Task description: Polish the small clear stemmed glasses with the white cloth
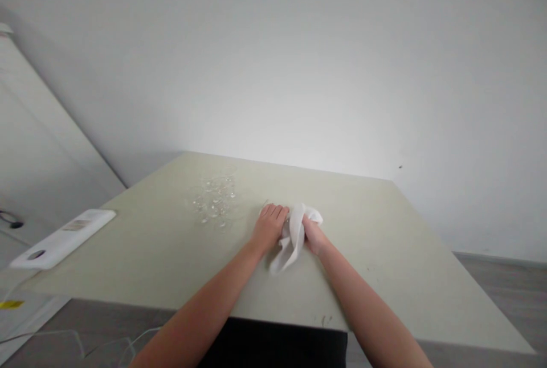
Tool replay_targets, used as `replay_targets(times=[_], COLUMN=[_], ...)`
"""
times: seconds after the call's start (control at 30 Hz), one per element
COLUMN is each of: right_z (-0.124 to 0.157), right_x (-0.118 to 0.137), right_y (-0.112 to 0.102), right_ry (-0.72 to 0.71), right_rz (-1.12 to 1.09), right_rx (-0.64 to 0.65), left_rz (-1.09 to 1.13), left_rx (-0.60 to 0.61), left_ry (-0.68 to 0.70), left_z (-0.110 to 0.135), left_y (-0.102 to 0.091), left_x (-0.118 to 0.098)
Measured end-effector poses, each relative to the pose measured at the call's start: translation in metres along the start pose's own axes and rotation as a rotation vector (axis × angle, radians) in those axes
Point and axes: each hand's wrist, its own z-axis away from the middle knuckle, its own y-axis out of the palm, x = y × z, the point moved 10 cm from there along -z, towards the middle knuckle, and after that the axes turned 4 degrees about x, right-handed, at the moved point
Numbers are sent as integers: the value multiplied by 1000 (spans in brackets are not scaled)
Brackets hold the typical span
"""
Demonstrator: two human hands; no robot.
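Note:
A crumpled white cloth is bunched in my right hand, and one corner droops toward the table's front edge. My left hand is closed right beside the cloth, with its fingers curled down. A thin curved edge or strand shows just behind its knuckles, but the fingers hide what they hold. To the left of my hands, a cluster of small clear, shiny round pieces lies spread on the table. Faint thin lines run among them; whether they are joined is too fine to tell.
The pale greenish table reaches back to a white wall. A long white plastic object with a label and a dark oval lies at the left edge. Cables hang below on the left. Small dark marks show near the front edge.

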Motion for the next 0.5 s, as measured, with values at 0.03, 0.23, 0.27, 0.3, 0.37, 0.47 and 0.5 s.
replay_targets(times=[0.03, 0.23, 0.27, 0.3, 0.37, 0.47, 0.5], right_z=[0, 10, 11, 11, 6, 3, 4], right_x=[-4, 23, 25, 25, 14, -9, -9], right_y=[3, 16, 18, 18, 14, 13, 14], right_ry=[29, -303, -338, -335, -212, 33, 53], right_rz=[-55, 402, 446, 436, 271, -25, -52], right_rx=[32, 152, 145, 128, 83, 67, 81], left_rz=[-11, 21, 27, 33, 38, 40, 38], left_rx=[10, 293, 312, 301, 215, 115, 118], left_ry=[15, -82, -112, -135, -134, -28, -3], left_z=[1, 2, 2, 2, 1, 1, 1], left_y=[0, 26, 27, 26, 16, 1, 0], left_x=[-2, 10, 14, 16, 16, 5, 1])
